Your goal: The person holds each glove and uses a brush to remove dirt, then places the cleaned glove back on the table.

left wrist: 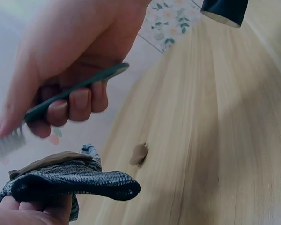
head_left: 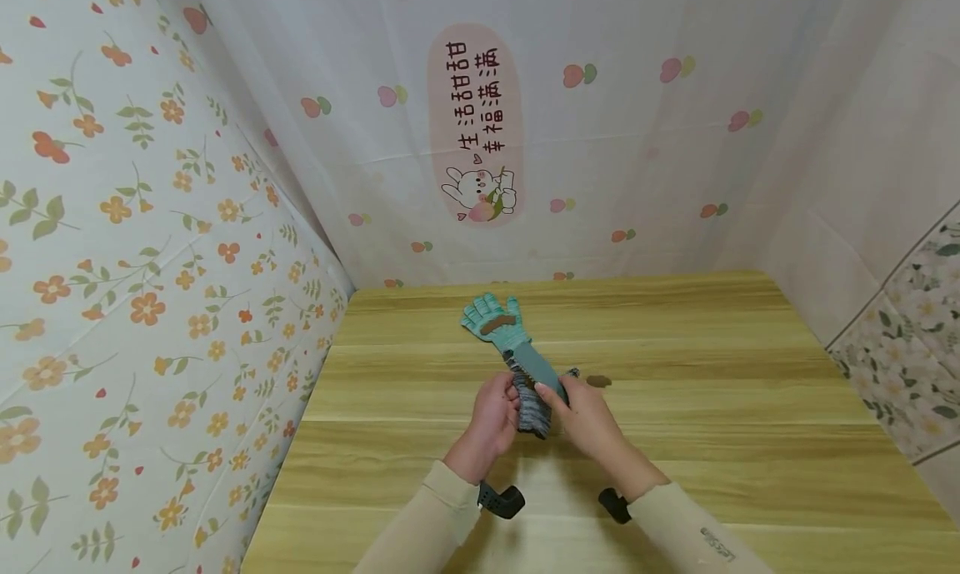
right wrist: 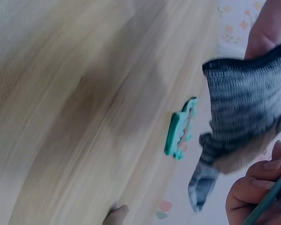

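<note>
My left hand holds a grey knitted glove from its left side, fingers curled at the edge. In the left wrist view those fingers lie beneath the glove's dark cuff. A brown patch of clay-like stuff covers part of the glove's upper face. Above it, my right hand grips a dark green brush by its handle, thumb near the head. White bristles face down, close over the glove. Farther back, a teal glove lies flat, fingers spread, with a brown smear across it.
On the wooden table, a small brown lump sits just right of the right hand. Flower-print cloth hangs on the left, and a white printed cloth stands behind the table. Black wrist mounts hang beneath both forearms.
</note>
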The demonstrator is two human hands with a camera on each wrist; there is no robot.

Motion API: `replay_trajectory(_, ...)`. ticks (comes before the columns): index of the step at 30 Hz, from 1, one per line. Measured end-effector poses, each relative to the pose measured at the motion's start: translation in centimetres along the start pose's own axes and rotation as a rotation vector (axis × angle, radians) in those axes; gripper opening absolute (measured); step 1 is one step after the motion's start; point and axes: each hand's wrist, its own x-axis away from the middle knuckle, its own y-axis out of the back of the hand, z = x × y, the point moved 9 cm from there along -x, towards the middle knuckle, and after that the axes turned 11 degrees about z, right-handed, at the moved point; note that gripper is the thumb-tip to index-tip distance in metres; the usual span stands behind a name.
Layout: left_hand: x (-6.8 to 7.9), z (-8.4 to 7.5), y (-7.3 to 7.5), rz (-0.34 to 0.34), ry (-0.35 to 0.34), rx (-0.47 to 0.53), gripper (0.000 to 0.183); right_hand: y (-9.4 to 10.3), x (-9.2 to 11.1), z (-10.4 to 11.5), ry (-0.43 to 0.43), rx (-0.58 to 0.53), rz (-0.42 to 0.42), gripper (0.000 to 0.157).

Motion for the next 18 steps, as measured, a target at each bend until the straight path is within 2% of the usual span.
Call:
replay_trajectory(6,0.1,0.5,-0.3,0.019,0.027,-0.027,0.033,-0.7,0.1,0.4,0.020,0.066,0.009,0.043)
replay_trajectory(10,0.3,0.6,0.2,-0.010,0.042,-0.077,0.035,-0.7,0.1,0.2,0.020,0.082,0.027,0.034)
replay_trajectory(18,0.2,0.6,0.7,-0.028,0.032,-0.079,0.038,-0.6,0.2,-0.2,0.030,0.120,0.042,0.035)
